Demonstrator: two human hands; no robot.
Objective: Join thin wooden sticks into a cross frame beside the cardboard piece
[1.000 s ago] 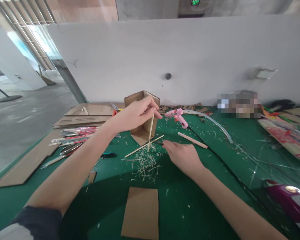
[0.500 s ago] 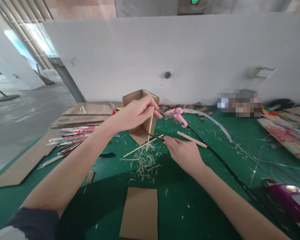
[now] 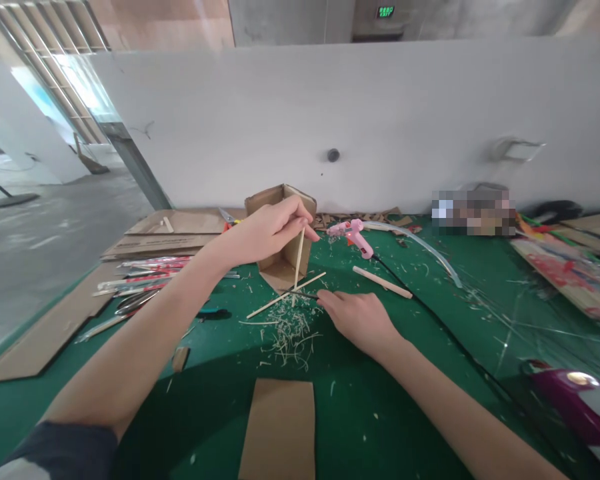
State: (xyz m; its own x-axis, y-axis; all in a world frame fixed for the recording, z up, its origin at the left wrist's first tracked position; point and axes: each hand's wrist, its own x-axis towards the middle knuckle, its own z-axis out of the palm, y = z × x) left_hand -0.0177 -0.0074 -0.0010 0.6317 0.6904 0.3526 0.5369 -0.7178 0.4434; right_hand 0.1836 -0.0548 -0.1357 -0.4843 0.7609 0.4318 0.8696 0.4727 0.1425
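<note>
My left hand [image 3: 273,230] pinches the top of a thin wooden stick [image 3: 299,257], which stands nearly upright with its lower end close to the green table. In my right hand [image 3: 357,319] is a slim dark knife [image 3: 306,294]; its blade crosses the stick near the bottom. A second thin stick [image 3: 265,309] lies slanted on the table behind the blade. Below both is a heap of pale wood shavings [image 3: 289,337]. Directly behind my left hand stands an open cardboard box [image 3: 265,200], partly hidden by it.
A pink glue gun [image 3: 354,233] with a black cord lies right of the box, near a short wooden rod [image 3: 383,283]. Flat cardboard [image 3: 280,427] lies in front. Packaged tools [image 3: 150,273] and cardboard strips are at left. A purple device [image 3: 570,400] sits at right.
My right hand has moved a little down and left, taking the knife lower along the stick. My left hand keeps its pinch on the stick in nearly the same place.
</note>
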